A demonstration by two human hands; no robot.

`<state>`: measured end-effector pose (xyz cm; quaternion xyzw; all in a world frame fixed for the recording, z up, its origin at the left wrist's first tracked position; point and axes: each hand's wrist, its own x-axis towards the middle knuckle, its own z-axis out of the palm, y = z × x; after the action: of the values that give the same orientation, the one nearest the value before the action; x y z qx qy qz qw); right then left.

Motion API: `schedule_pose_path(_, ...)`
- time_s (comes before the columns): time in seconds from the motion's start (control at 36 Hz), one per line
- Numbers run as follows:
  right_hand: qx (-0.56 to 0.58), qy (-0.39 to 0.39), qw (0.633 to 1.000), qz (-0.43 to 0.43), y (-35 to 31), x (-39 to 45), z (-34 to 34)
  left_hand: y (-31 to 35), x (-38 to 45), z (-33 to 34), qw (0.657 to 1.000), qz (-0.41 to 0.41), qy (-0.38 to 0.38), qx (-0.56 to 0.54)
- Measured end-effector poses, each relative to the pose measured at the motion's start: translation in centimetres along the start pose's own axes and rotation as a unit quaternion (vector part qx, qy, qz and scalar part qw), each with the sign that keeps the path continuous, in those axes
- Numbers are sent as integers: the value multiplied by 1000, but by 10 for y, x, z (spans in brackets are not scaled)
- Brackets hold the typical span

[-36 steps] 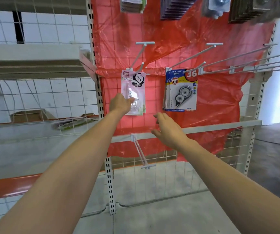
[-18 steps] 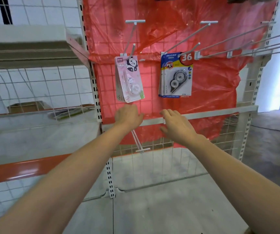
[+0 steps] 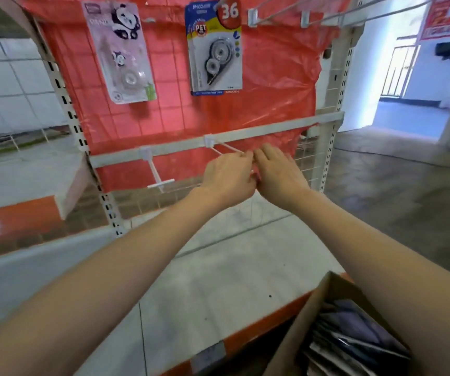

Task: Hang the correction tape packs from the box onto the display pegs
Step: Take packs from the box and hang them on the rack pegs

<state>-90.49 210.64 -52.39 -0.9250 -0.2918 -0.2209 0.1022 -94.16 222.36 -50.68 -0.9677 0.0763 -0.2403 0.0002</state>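
Observation:
A pink panda correction tape pack (image 3: 120,52) and a blue correction tape pack (image 3: 214,50) hang on upper pegs against the red sheet. On the lower rail (image 3: 272,127), a thin white display peg (image 3: 225,148) sticks out toward me. My left hand (image 3: 229,177) pinches its outer end with curled fingers. My right hand (image 3: 279,172) meets it there, its bent fingers at the same peg tip. The brown cardboard box (image 3: 324,299) stands at the lower right, with dark packs (image 3: 354,340) inside it.
A second peg (image 3: 156,178) hangs from the lower rail to the left of my hands. Long bare pegs (image 3: 340,14) jut out at the upper right. A grey shelf board (image 3: 218,280) lies below my arms. A doorway opens at the far right.
My view dropped, bringing the box into sight. Both hands moved right along the lower rail and came together on the right-hand peg.

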Motion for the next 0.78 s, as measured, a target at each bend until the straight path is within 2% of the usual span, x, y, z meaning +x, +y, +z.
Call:
schedule_pose_path(0.11,17,-20,999,-22,13,-22,0,18,-9,22,999,5,8,-39)
schedule_pose_path(0.19,20,-5,1000,-19,18,-36,2,32,-15,35,998,18,10,-58)
schedule_pose_path(0.28,10,-15,999,28,27,-53,12,42,-20,50,995,33,8,-90)
schedule_pose_path(0.5,-11,-69,987,146,63,-125,45,73,-42,110,989,83,-81,-93)
schedule_pose_path(0.78,-13,-92,956,279,83,-251,88,143,-98,194,976,126,-120,-132)
